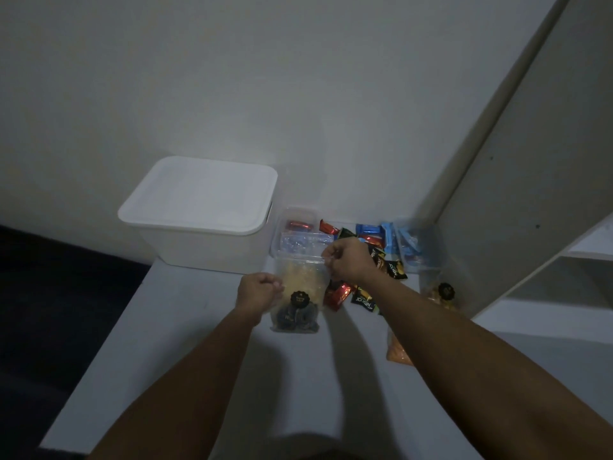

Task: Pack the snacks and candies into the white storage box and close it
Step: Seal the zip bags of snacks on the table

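— Dim white room, pale bench [185,343] running to the wall. Where does the white storage box [202,224] sit?

— At the far left of the bench against the wall, lid on. It lies up and to the left of both hands.

— And the hands?

— Both have their fingers curled on a clear snack bag [300,290] that stands upright just right of the box. The left hand [260,290] grips its left edge partway down; the right hand [348,260] pinches the top right corner. The bag's long axis runs toward the wall.

— Which hand is nearer the box?

— The left one. I judge the lid must come off first, and that hand is best placed to reach it.

— The other snacks?

— Loose candies [335,295] and dark packets [386,260] lie scattered to the right, beside a clear tub [297,227].
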